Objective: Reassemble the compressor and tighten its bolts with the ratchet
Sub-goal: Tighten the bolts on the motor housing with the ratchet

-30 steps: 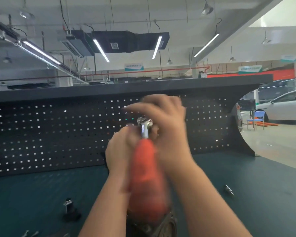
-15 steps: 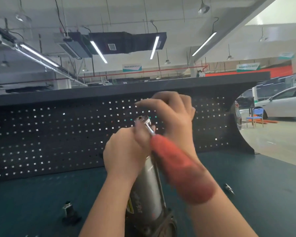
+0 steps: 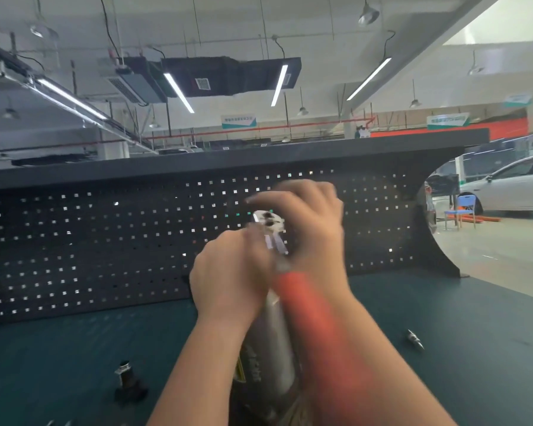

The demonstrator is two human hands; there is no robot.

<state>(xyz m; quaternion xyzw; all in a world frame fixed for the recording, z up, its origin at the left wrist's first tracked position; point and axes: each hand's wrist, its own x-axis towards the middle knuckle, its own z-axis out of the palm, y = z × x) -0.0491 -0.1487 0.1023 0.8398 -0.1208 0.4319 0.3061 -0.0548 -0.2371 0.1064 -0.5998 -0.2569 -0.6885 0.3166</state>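
From the head view, the left hand (image 3: 231,272) grips the top of the upright silver cylindrical compressor (image 3: 270,348) on the dark green worktop (image 3: 74,348), while the right hand (image 3: 308,222) curls over the orange-handled steel ratchet (image 3: 305,302) (blurred mid-swing), so short, square strokes should keep its head seated.

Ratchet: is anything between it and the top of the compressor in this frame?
Nothing visible. The ratchet head sits at the top of the upright compressor, between the left hand and right hand; motion blur hides the contact.
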